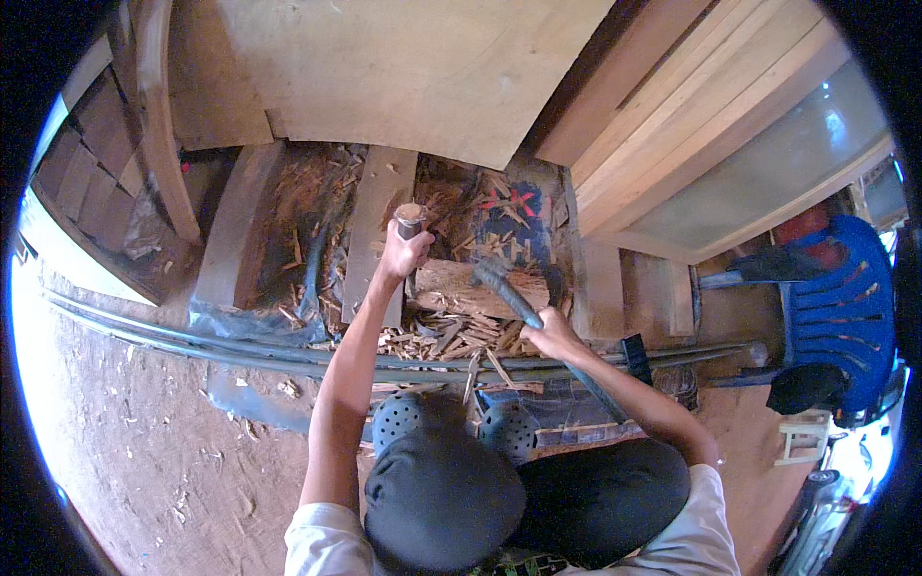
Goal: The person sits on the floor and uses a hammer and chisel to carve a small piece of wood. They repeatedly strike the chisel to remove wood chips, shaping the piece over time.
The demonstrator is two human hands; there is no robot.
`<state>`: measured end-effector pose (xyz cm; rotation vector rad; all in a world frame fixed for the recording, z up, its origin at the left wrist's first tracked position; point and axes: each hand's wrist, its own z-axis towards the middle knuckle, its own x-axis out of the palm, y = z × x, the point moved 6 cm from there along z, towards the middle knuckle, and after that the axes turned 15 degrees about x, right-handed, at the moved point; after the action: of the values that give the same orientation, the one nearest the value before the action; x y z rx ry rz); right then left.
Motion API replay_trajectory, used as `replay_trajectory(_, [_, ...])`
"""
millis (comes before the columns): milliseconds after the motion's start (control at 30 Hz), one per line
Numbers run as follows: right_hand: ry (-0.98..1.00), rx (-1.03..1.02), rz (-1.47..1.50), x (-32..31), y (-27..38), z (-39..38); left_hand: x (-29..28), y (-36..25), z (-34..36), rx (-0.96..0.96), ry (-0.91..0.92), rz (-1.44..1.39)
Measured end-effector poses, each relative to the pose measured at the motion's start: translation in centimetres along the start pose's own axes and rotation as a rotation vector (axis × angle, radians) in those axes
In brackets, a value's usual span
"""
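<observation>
My left hand is closed around a chisel, whose round wooden handle end points up at me with a band around it. Its blade is hidden below the fist. My right hand grips a hammer by its long dark handle, which runs back under my forearm. The hammer's head lies low, right of the chisel and apart from it. Beneath both tools is a rough-surfaced piece of wood, with a heap of wood chips along its near side.
A large plywood sheet covers the far side. Stacked planks stand at the right, beside a blue plastic chair. Long pipes cross in front of my clog-shod feet. A wooden beam lies left of the chips.
</observation>
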<state>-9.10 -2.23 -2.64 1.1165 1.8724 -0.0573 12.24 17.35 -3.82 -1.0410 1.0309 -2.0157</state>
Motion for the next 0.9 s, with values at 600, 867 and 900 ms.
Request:
replay_trajectory(600, [-0.073, -0.039, 0.156, 7.2, -6.2, 3.3, -3.2, -5.6, -4.6, -0.018, -0.639, -0.463])
replay_trajectory(867, [-0.008, 0.015, 0.177, 6.7, -4.7, 1.9, -3.1, -1.8, -7.8, -0.041, -0.529, 0.041])
replay_trajectory(900, [0.020, 0.038, 0.172, 6.9, -4.9, 1.9, -2.9, -1.6, -7.7, -0.028, -0.373, 0.119])
